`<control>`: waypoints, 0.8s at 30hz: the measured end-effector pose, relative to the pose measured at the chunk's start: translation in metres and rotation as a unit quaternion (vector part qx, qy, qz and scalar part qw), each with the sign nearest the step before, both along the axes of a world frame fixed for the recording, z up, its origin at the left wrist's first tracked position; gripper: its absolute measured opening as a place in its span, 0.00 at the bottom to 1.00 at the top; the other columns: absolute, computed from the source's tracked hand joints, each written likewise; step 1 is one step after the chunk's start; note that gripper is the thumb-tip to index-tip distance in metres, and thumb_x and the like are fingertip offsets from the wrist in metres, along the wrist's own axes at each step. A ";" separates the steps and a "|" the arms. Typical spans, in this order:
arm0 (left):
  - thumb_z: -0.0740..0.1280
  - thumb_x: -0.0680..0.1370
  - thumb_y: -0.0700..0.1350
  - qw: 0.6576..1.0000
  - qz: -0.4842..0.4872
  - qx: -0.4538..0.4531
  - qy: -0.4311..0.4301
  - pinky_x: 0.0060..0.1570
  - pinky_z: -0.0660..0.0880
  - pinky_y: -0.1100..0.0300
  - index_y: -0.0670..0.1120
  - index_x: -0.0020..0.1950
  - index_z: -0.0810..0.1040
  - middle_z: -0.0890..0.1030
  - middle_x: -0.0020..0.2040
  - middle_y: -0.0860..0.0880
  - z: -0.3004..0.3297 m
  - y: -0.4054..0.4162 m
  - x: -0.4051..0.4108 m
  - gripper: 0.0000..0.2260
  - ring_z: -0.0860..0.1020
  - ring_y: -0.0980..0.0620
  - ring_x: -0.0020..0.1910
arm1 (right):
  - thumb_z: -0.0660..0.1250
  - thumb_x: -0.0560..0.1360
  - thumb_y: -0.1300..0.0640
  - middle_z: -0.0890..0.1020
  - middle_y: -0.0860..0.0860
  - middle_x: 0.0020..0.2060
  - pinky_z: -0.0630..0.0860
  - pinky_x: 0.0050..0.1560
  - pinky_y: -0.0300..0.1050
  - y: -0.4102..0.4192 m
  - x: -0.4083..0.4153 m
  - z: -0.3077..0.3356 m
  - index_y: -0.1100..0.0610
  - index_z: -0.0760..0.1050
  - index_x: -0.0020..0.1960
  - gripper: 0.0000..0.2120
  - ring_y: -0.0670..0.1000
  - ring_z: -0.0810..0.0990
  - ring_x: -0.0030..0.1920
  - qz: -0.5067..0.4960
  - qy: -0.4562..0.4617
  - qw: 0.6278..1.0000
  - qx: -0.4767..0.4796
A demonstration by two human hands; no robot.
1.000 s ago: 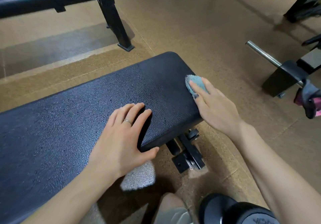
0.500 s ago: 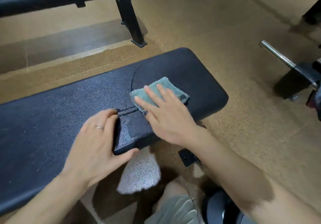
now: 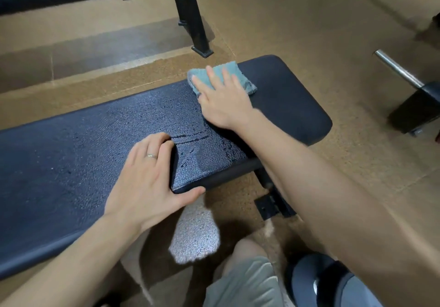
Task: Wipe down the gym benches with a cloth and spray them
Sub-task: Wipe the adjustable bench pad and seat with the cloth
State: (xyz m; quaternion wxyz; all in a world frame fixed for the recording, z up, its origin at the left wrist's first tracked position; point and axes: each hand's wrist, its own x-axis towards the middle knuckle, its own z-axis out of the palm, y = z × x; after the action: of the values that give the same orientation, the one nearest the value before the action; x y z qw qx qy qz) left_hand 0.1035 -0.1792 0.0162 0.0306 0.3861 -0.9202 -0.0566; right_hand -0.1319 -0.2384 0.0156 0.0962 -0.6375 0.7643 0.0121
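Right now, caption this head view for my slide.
Right hand presses a teal terry cloth on the wet black padded bench; left hand steadies it.

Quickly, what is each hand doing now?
Left hand: open, resting on the bench.
Right hand: open, straight fingers pressing the cloth.

Under your palms the bench pad (image 3: 83, 154) looks like black pebble-grained vinyl, glistening with wet droplets on the left and matt and dry toward its right end. The teal cloth (image 3: 228, 68) you press looks like nubby terry. The floor (image 3: 297, 21) looks like speckled, rough cork-like matting. The bar (image 3: 395, 71) at right is shiny bare metal.
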 end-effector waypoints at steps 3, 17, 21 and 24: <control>0.66 0.70 0.74 1.000 0.002 0.009 -0.003 0.73 0.64 0.41 0.37 0.68 0.71 0.70 0.70 0.41 0.000 0.001 0.001 0.45 0.68 0.38 0.72 | 0.44 0.81 0.48 0.56 0.57 0.82 0.49 0.80 0.61 0.085 0.040 -0.003 0.47 0.58 0.82 0.29 0.65 0.54 0.80 0.059 -0.015 0.996 -0.066; 0.65 0.69 0.76 1.000 0.005 0.007 0.000 0.75 0.63 0.44 0.38 0.69 0.71 0.69 0.71 0.44 0.000 -0.002 0.002 0.46 0.68 0.42 0.73 | 0.46 0.84 0.50 0.72 0.56 0.71 0.61 0.72 0.56 -0.046 -0.008 -0.001 0.47 0.62 0.79 0.24 0.60 0.69 0.70 0.074 0.063 0.994 -0.049; 0.65 0.69 0.75 1.000 0.006 0.005 0.007 0.75 0.63 0.43 0.37 0.69 0.71 0.70 0.70 0.43 0.001 0.000 0.001 0.46 0.68 0.40 0.72 | 0.45 0.82 0.50 0.74 0.55 0.67 0.63 0.71 0.56 -0.031 -0.079 -0.011 0.50 0.67 0.74 0.24 0.60 0.68 0.68 -0.009 0.060 0.995 -0.078; 0.67 0.69 0.74 1.000 0.004 0.009 0.015 0.74 0.64 0.42 0.37 0.67 0.72 0.70 0.69 0.42 0.001 0.000 0.000 0.45 0.69 0.39 0.71 | 0.45 0.81 0.49 0.72 0.54 0.70 0.60 0.72 0.58 -0.033 -0.056 -0.014 0.48 0.67 0.74 0.24 0.60 0.65 0.72 -0.067 0.059 0.994 -0.069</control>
State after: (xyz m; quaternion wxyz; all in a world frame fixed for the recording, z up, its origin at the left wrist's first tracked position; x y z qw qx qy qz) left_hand 0.1037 -0.1792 0.0170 0.0416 0.3889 -0.9176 -0.0706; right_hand -0.1876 -0.2714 0.0015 0.0074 -0.5880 0.8087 -0.0091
